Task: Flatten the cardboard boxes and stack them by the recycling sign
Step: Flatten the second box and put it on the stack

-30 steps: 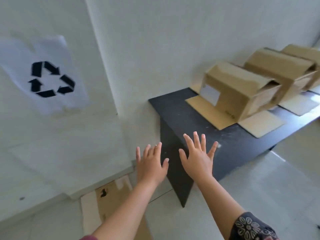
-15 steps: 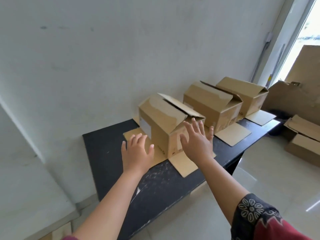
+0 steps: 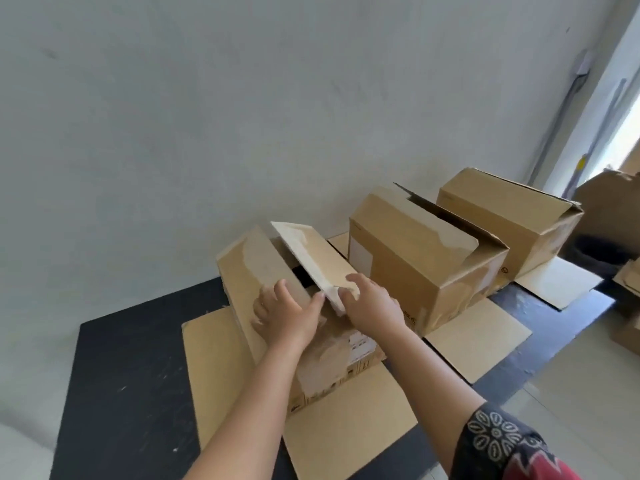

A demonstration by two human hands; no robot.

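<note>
Your hands have reached the nearest box point(image 3: 277, 327) on the bench point(image 3: 131, 375): left hand point(image 3: 287, 315) presses one flap, fingers straight; right hand point(image 3: 372, 303) grips the raised flap point(image 3: 308, 258). Flattening begins.

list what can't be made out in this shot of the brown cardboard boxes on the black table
Head view only:
- Inside of the nearest brown cardboard box: hidden by its flaps and both hands.
- Left hand fingertips: behind the raised flap.
- Recycling sign: out of frame.
- Far box contents: flaps cover them.

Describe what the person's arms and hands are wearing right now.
Both forearms are bare, with no gloves on the left hand or right hand. The right upper arm has a black sleeve printed with white floral patterns, turning red at the frame's edge.
</note>
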